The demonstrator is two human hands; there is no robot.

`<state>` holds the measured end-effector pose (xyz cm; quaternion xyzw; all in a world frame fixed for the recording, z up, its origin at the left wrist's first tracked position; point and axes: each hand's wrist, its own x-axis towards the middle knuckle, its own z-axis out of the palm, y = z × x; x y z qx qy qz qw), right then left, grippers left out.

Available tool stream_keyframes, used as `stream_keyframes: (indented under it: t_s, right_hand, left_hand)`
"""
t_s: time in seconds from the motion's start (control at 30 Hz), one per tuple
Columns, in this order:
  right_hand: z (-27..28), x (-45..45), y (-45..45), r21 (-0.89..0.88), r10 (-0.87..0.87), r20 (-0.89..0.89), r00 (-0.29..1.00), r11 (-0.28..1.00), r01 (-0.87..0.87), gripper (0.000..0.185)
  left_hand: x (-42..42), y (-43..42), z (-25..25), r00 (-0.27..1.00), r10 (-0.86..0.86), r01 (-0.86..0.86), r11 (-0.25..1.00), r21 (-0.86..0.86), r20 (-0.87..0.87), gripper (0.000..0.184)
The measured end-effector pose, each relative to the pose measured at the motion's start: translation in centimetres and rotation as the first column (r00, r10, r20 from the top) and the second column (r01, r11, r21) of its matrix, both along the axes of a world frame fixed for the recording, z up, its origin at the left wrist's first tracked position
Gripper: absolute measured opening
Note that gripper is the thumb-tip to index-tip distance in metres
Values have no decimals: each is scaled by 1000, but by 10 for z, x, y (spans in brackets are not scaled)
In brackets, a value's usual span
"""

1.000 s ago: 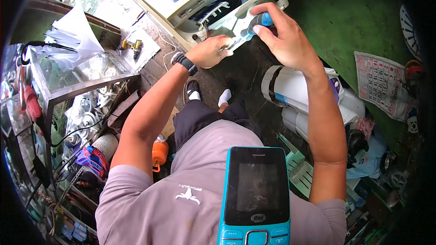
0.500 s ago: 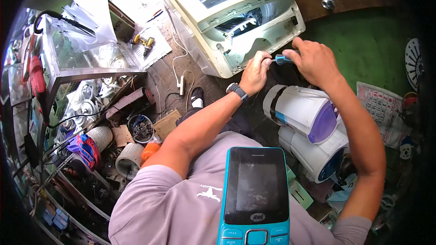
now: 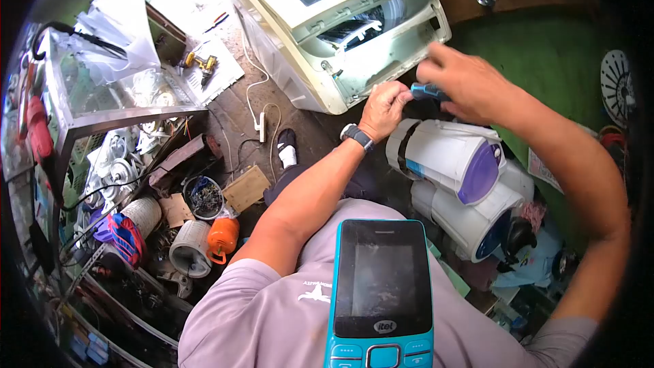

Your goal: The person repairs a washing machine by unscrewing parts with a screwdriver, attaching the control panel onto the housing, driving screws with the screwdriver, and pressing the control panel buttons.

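A blue screwdriver lies in my right hand, its handle wrapped by my fingers and its tip end toward the left. My left hand is closed in a pinch at that tip end; whatever small thing it holds is hidden by the fingers. Both hands are close together, just off the lower right side of a cream-coloured machine. The machine's front is open, and a dark, glassy interior shows inside. A turquoise phone is at chest height in front of the grey shirt.
White cylindrical appliances stand right of my legs. A yellow drill lies on a white sheet at the left. A power strip is on the floor. Below are an orange container, a bucket of scraps and a glass-sided shelf.
Over the last second both hands moved away from the machine's opening to its right side. Since half a second ago, my right wrist has turned and its elbow swung outward.
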<state>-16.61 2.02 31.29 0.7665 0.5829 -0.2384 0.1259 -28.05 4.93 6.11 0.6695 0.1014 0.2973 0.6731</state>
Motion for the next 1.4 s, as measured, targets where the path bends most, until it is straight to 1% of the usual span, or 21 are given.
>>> stream_keyframes:
  t_s: [0.03,0.07,0.2,0.3,0.33,0.4,0.43,0.57,0.63,0.7,0.73,0.8,0.9,1.0,1.07,1.13,1.23,1.3,1.33,1.37,1.4]
  right_hand:
    - [-4,3,-2,225,551,201,810,779,-586,19]
    - [-8,6,-5,235,605,254,754,718,-655,20]
    - [-1,-5,30,-137,-186,67,980,971,193,16]
    - [11,-6,39,-450,-787,-23,617,559,696,18]
    - [4,3,18,-149,-325,-63,943,938,313,19]
    - [-10,16,12,236,523,176,834,800,-552,23]
    - [-14,17,8,235,523,173,835,801,-551,23]
    - [-13,9,29,-110,-256,-3,967,961,254,27]
    - [-5,7,41,-483,-856,-115,503,491,725,31]
    - [16,-7,42,-406,-617,-148,773,750,522,34]
    - [7,1,29,-83,-92,-119,989,993,82,33]
    - [-5,7,16,186,432,78,898,879,-439,32]
    - [-10,2,17,75,418,129,899,900,-429,30]
    - [2,-6,55,-436,-722,-26,692,631,642,25]
    - [5,-11,30,-269,-456,-85,886,867,420,23]
    - [0,0,11,65,367,146,919,923,-379,22]
    - [-9,8,-1,41,347,96,933,935,-352,23]
    - [-13,13,6,-18,180,72,981,984,-179,25]
    - [-5,9,27,-274,-473,-95,876,858,434,28]
    - [0,7,37,-550,-928,-61,368,339,763,30]
    - [0,8,34,-570,-948,-80,308,297,766,33]
  left_hand:
    - [0,3,-1,1000,1,-2,999,33,31,14]
    - [0,6,-2,999,-24,23,1000,-18,-41,13]
    - [7,-3,-3,998,56,-56,998,-19,-33,16]
    - [10,-6,-1,974,228,-227,974,-15,21,20]
    - [8,-4,-3,986,163,-164,986,-15,-22,20]
    - [7,-1,-3,994,81,-86,995,-56,-75,23]
    - [9,0,-2,994,80,-85,995,-58,-78,23]
    - [9,-4,22,972,210,-184,960,-211,107,18]
    - [4,-5,12,991,128,-130,980,-148,-26,19]
    - [3,-2,5,997,82,-82,989,-120,-11,19]
    - [1,2,5,999,35,-35,995,-95,-2,19]
    - [2,8,4,1000,25,-25,994,-102,0,21]
    - [2,14,3,1000,-12,13,995,-97,14,26]
    - [4,17,1,997,-75,75,993,-92,-5,27]
    - [7,15,-5,996,-24,26,999,-21,82,34]
    - [7,14,-7,994,-15,13,1000,20,110,38]
    - [7,14,0,996,15,-13,1000,-20,86,31]
    - [1,4,9,1000,14,-14,999,-37,-14,23]
    - [0,-3,10,999,48,-48,995,-91,-9,19]
    - [1,-8,10,997,81,-81,986,-144,-5,17]
    - [4,-4,6,998,63,-61,982,-176,7,16]
